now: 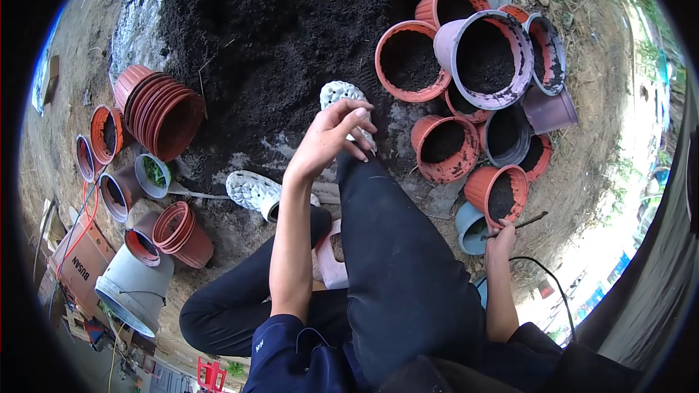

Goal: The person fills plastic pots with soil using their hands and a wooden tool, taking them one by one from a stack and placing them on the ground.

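Head view. Person seated on the ground, dark trousers, legs stretched toward a large soil heap (291,36) at the far centre.

Left hand (331,138): raised over the knee, fingers (357,110) loosely spread and half curled, holding nothing. It sits just in front of a white perforated shoe (342,94) whose toe is at the soil edge. Second white shoe (251,191) lies to the left, nearer.

Right hand (501,236): low at right, fingers closed around a thin dark stick (528,220) that points right. Stick end lies just beside an orange pot (497,193) part-filled with soil and a pale blue pot (471,229) nearer in.

Right far: cluster of soil-filled pots, the largest a lilac pot (484,54). Left: stack of empty orange pots (160,110) lying on its side; grey bucket (135,287) near left.
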Motion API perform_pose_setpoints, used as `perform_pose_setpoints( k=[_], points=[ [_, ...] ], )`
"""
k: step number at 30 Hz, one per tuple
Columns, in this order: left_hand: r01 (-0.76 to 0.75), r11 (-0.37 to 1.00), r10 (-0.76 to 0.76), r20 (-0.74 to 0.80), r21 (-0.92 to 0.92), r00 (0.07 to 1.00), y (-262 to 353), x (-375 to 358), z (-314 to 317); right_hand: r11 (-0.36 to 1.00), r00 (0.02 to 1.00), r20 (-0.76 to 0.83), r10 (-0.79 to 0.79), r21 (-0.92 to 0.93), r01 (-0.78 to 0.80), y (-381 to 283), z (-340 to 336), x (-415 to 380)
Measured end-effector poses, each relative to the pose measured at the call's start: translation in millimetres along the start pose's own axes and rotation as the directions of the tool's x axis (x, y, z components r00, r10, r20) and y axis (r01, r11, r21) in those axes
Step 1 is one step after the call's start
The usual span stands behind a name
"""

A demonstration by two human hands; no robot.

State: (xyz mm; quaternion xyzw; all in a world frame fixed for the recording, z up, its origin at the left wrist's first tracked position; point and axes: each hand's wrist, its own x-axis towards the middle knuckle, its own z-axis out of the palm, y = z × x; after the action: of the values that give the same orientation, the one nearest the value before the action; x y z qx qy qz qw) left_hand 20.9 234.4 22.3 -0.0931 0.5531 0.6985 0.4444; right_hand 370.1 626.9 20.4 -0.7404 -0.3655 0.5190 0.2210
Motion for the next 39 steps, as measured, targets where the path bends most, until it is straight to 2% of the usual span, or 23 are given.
perform_pose_setpoints(
  k=[2,4,6,8,10,12,14,15,16,18,20,22,23,27,30,32,34,36,38,39],
  points=[
    [-0.036,0.998,0.033,-0.073,-0.045,0.997,-3,-9,-15,1.0,1.0,-0.017,-0.002,-0.021,0.001,24,-11,24],
    [-0.066,0.996,0.057,-0.116,-0.068,0.992,-5,-14,-29,0.965,0.952,0.162,0.26,-0.071,-0.251,42,-4,16],
    [-0.066,0.994,0.051,-0.17,-0.084,0.984,-8,-16,-38,0.938,0.933,0.121,0.338,-0.124,-0.324,67,3,7],
    [-0.069,0.994,0.051,-0.198,-0.081,0.979,-7,-20,-44,0.948,0.94,0.15,0.308,-0.134,-0.289,82,7,0],
    [-0.087,0.993,0.067,-0.225,-0.079,0.972,-5,-24,-47,0.945,0.948,0.043,0.314,-0.113,-0.308,88,15,-5],
    [-0.103,0.992,0.081,-0.244,-0.077,0.966,-4,-28,-50,0.945,0.95,0.034,0.31,-0.121,-0.304,84,15,-4],
    [-0.113,0.99,0.088,-0.268,-0.08,0.959,-7,-30,-56,0.977,0.974,0.097,0.205,-0.082,-0.198,77,7,11],
    [-0.111,0.99,0.084,-0.275,-0.083,0.958,-9,-31,-59,0.991,0.994,0.049,0.094,-0.104,-0.088,69,10,11],
    [-0.115,0.99,0.088,-0.273,-0.085,0.958,-10,-30,-61,0.991,0.995,0.05,0.088,-0.101,-0.083,62,13,10],
    [-0.11,0.991,0.083,-0.305,-0.075,0.949,-13,-32,-64,0.985,0.995,-0.099,0.004,-0.171,-0.021,53,10,11],
    [-0.114,0.991,0.086,-0.306,-0.074,0.948,-15,-31,-66,0.98,0.998,-0.041,0.041,-0.192,-0.048,54,4,18],
    [-0.11,0.991,0.081,-0.318,-0.074,0.945,-17,-31,-67,0.959,0.978,-0.037,0.203,-0.196,-0.207,61,-4,33],
    [-0.112,0.991,0.082,-0.32,-0.076,0.944,-18,-31,-68,0.955,0.968,0.013,0.252,-0.164,-0.246,68,-11,44],
    [-0.118,0.99,0.088,-0.32,-0.076,0.943,-19,-31,-67,0.943,0.975,0.034,0.219,-0.266,-0.203,63,10,17],
    [-0.128,0.989,0.095,-0.338,-0.076,0.936,-20,-30,-70,0.913,0.946,0.029,0.322,-0.275,-0.302,61,23,18],
    [-0.134,0.988,0.097,-0.361,-0.078,0.928,-21,-32,-74,0.909,0.96,-0.082,0.268,-0.31,-0.28,58,34,11],
    [-0.158,0.985,0.114,-0.449,-0.063,0.886,-25,-32,-82,0.902,0.962,-0.087,0.26,-0.333,-0.274,53,42,-2],
    [-0.257,0.963,0.166,-0.583,-0.077,0.795,-28,-37,-93,0.886,0.99,-0.037,0.133,-0.444,-0.135,59,32,1],
    [-0.334,0.942,0.249,-0.751,0.04,0.612,-37,-41,-116,0.876,0.996,0.031,0.087,-0.479,-0.061,48,51,-47],
    [-0.371,0.92,0.303,-0.83,0.127,0.469,-39,-44,-126,0.838,0.995,0.087,-0.052,-0.538,0.091,33,77,-99]
  ],
)
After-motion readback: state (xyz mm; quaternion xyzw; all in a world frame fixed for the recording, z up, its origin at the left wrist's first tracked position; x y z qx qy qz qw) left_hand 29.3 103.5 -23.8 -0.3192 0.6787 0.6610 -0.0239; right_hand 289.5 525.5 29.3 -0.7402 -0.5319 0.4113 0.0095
